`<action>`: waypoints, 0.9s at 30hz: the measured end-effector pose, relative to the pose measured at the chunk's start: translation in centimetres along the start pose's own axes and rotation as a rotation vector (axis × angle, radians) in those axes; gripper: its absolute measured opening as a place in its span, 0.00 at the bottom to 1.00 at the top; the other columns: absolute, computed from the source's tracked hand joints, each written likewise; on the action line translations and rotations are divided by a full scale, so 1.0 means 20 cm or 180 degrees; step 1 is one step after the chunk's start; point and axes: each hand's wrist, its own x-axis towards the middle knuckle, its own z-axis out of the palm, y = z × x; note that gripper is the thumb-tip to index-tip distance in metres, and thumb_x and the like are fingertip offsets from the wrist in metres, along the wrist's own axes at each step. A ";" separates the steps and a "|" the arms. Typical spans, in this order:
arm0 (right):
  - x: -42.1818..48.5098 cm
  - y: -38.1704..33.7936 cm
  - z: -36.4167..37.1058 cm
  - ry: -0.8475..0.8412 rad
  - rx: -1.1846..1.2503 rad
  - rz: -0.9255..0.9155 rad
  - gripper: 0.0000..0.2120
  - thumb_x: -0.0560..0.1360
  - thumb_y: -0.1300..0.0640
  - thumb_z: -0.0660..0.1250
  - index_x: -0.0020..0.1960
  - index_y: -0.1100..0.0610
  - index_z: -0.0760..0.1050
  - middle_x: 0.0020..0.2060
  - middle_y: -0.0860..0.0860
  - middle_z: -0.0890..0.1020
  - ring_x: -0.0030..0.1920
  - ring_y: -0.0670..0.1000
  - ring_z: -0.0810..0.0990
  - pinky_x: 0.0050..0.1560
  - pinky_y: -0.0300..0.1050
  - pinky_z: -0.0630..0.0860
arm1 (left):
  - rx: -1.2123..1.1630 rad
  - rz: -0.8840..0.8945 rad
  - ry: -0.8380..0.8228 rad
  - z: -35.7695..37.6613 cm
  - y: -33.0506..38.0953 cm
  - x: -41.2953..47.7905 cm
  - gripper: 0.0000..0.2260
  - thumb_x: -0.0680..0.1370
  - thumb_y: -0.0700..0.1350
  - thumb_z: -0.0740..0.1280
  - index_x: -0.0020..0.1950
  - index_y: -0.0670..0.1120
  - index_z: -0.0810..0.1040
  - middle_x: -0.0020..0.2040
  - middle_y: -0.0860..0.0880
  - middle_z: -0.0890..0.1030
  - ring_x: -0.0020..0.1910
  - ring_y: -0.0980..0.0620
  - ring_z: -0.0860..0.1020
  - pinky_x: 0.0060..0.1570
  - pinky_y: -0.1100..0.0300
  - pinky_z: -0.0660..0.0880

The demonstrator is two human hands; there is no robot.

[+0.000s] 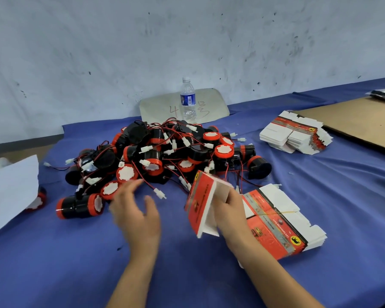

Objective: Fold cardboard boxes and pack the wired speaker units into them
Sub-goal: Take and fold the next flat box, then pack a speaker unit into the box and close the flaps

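2 bare hands are reaching out over a table with a blue cloth on it.

The right hand is holding a red and white box that is partly opened up. The fingers are curling onto the white inside of the box, and the box is standing tilted, with its red side facing left. The wrist is lying over a stack of flat boxes, which is sitting on the cloth with a thin yellow band around it.

The left hand is looking blurry. Its fingers are spreading wide and holding nothing. It is hovering just beside the near edge of the pile of speaker units - lots of black and red round things with red and black wires and little white plugs, all heaped up in the middle of the table. 1 speaker unit is lying on its side at the front left of the pile.

A second stack of flat boxes is sitting farther back on the right, next to a big brown cardboard sheet.

A water bottle is standing upright behind the pile. Behind it a pale board is leaning on the wall - a red 4 is showing on it.

A white sheet is lying at the left edge.
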 end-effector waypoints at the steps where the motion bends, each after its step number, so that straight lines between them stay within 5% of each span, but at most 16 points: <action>1: -0.01 0.00 0.00 -0.0037 0.0052 -0.0041 0.11 0.70 0.62 0.62 0.51 0.54 0.76 0.40 0.48 0.81 0.36 0.41 0.79 0.35 0.35 0.75 | 0.0343 -0.0103 0.0497 -0.04 -0.07 0.05 0.17 0.73 0.38 0.64 0.62 0.43 0.75 0.68 0.42 0.70 0.69 0.41 0.65 0.64 0.52 0.61; 3: -0.02 -0.01 0.02 -0.0232 0.0010 0.0060 0.16 0.69 0.58 0.60 0.56 0.48 0.73 0.42 0.46 0.79 0.33 0.36 0.78 0.31 0.30 0.72 | 0.0855 -0.0547 0.0842 -0.13 -0.21 0.15 0.21 0.75 0.37 0.65 0.69 0.42 0.71 0.76 0.40 0.58 0.74 0.33 0.54 0.70 0.42 0.55; 7: -0.03 0.00 0.05 -0.0796 -0.0111 0.0397 0.18 0.75 0.55 0.60 0.64 0.43 0.68 0.43 0.45 0.77 0.36 0.37 0.77 0.36 0.31 0.74 | 0.1111 -0.1306 0.0347 -0.24 -0.41 0.24 0.28 0.78 0.49 0.66 0.76 0.50 0.61 0.78 0.39 0.40 0.74 0.27 0.45 0.74 0.39 0.47; 12: -0.04 0.04 0.06 -0.0998 -0.0558 0.0576 0.18 0.77 0.51 0.56 0.65 0.39 0.66 0.50 0.45 0.78 0.49 0.48 0.77 0.45 0.40 0.74 | 0.1342 -0.1462 0.0218 -0.26 -0.46 0.28 0.29 0.74 0.53 0.72 0.70 0.53 0.63 0.75 0.34 0.56 0.69 0.29 0.62 0.70 0.38 0.58; 17: -0.05 0.07 0.08 -0.0780 -0.1629 0.0317 0.09 0.80 0.48 0.54 0.55 0.44 0.71 0.45 0.45 0.80 0.46 0.47 0.77 0.42 0.44 0.73 | 0.1093 -0.1411 0.0690 -0.24 -0.44 0.27 0.22 0.73 0.51 0.73 0.61 0.46 0.69 0.79 0.41 0.49 0.72 0.32 0.59 0.70 0.40 0.57; 19: -0.04 0.08 0.08 -0.0653 -0.1714 0.0274 0.08 0.81 0.49 0.55 0.52 0.46 0.73 0.49 0.46 0.77 0.48 0.46 0.76 0.46 0.43 0.73 | 0.0838 -0.1094 0.0996 -0.23 -0.41 0.26 0.23 0.73 0.51 0.73 0.60 0.41 0.70 0.77 0.41 0.54 0.70 0.37 0.61 0.67 0.46 0.63; 22: -0.04 0.09 0.08 -0.0517 -0.1689 0.0034 0.16 0.79 0.56 0.58 0.66 0.48 0.72 0.57 0.44 0.71 0.48 0.40 0.73 0.48 0.33 0.68 | -0.0172 -0.0861 0.1410 -0.20 -0.33 0.25 0.19 0.75 0.52 0.70 0.56 0.44 0.66 0.66 0.41 0.70 0.61 0.42 0.73 0.54 0.61 0.71; 27: -0.06 0.02 0.06 -0.0085 -0.0582 -0.0476 0.20 0.73 0.59 0.58 0.62 0.43 0.71 0.52 0.39 0.75 0.47 0.40 0.74 0.47 0.30 0.70 | -0.1485 -0.0788 0.1494 -0.15 -0.14 0.21 0.10 0.75 0.52 0.67 0.48 0.53 0.65 0.49 0.55 0.73 0.48 0.56 0.77 0.54 0.42 0.78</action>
